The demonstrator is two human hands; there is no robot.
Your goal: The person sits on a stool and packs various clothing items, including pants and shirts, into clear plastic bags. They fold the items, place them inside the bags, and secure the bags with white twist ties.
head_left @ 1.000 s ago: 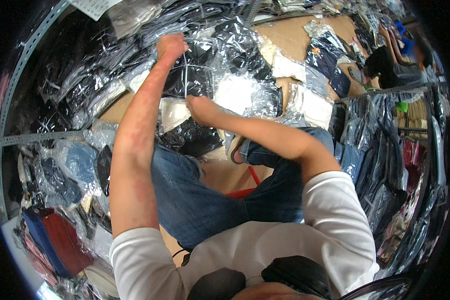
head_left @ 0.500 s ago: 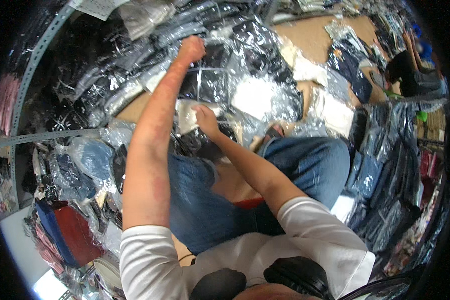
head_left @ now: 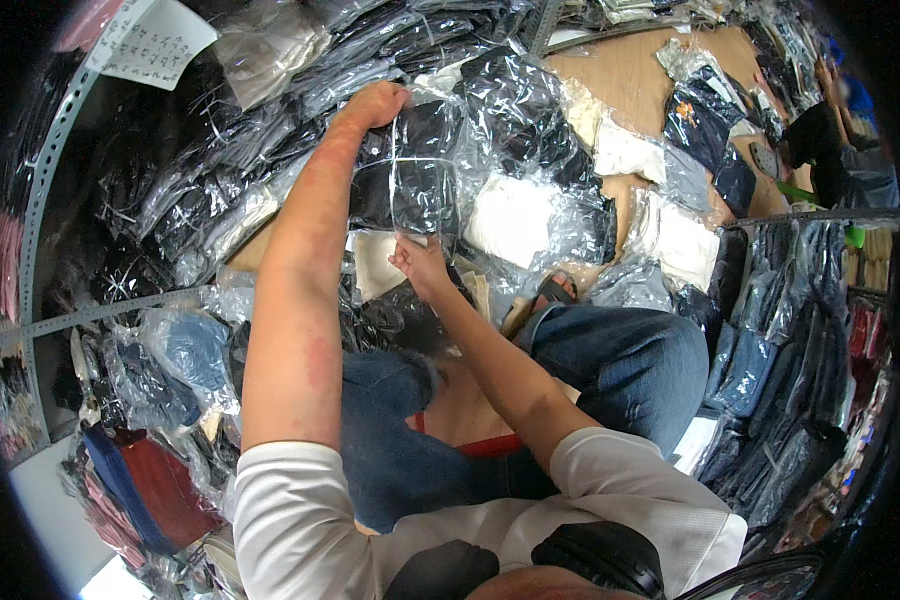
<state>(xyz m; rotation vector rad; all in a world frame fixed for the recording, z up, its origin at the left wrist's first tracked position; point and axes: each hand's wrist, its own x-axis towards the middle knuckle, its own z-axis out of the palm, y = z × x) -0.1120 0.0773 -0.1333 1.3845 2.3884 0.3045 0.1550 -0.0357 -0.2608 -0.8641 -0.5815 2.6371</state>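
Observation:
A flat bundle of black clothing point(head_left: 425, 196) in clear plastic lies in front of me, with white string point(head_left: 394, 170) crossed over it. My left hand point(head_left: 375, 103) is closed at the bundle's far left corner; its fingertips are partly hidden. At the near edge my right hand point(head_left: 422, 266) is closed, thumb and index finger pinched where the string comes down. Beneath that hand is a cream folded cloth point(head_left: 375, 264). To the bundle's right lies a white folded garment point(head_left: 510, 218) in shiny plastic.
Bagged dark garments point(head_left: 220, 160) are heaped at the left, beside a grey metal shelf frame point(head_left: 45, 190). More bagged dark clothes point(head_left: 770, 340) are stacked at the right. A written paper sheet point(head_left: 155, 42) hangs at the upper left. Another person point(head_left: 820, 140) is at the far right.
The black bundle's near edge now shows more fully, with the string running down toward my right hand. My right hand has shifted slightly nearer and right. My left hand stays at the far side.

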